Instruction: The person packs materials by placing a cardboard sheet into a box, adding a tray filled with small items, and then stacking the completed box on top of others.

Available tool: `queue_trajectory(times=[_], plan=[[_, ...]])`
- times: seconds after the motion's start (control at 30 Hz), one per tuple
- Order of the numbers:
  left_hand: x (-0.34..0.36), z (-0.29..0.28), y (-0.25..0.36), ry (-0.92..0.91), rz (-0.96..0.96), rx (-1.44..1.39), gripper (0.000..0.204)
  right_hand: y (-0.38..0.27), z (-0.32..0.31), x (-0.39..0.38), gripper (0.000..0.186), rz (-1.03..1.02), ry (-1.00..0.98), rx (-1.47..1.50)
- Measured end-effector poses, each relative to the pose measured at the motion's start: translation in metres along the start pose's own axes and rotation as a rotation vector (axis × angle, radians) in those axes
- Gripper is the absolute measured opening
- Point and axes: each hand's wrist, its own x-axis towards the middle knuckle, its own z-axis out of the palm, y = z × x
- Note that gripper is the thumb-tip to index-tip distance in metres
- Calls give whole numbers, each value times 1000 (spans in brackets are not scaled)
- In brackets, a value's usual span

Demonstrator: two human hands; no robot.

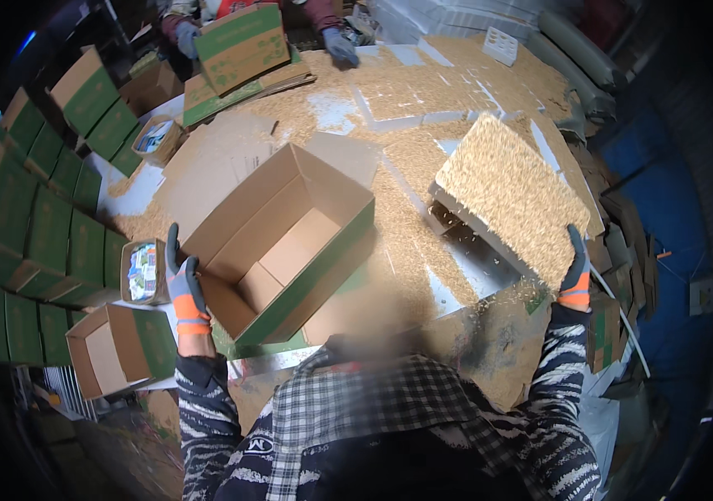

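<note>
My left hand (187,288), in a dark glove with an orange cuff, grips the left end of an open cardboard box (316,280). This box is brown inside with green on its outer side, and it is tilted with its opening up; I see nothing in it. At the right, my right hand (575,267), gloved alike, holds the lower right edge of a pale block-like tray (513,196) whose top is covered in straw-coloured husks. The tray is tilted, and loose husks scatter from its lower edge. My right fingertips are partly hidden.
Husks cover much of the table (335,108). Across it, a gloved co-worker's hand (340,48) is near an upright green-and-brown carton (243,50). Stacked green cartons (47,221) line the left, beside small baskets of packets (144,271) and another open box (120,351).
</note>
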Motion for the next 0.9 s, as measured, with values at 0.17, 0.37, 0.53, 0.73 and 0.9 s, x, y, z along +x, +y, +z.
queue_trajectory(times=[0.17,0.37,0.53,0.73,0.9], plan=[[5,7,-11,40,-81,-249,49,-84,117,88,38,-546,-588,-343],[12,2,0,8,-147,-506,50,-131,318,108,29,-280,-1143,-151],[21,-17,-65,25,102,-128,56,-97,448,60,50,80,-1282,-408],[13,-39,-30,-67,-98,-192,77,-5,472,28,72,-195,-1021,-872],[25,-40,-37,-83,-76,-37,77,3,466,-5,22,-1121,-1314,-1600]])
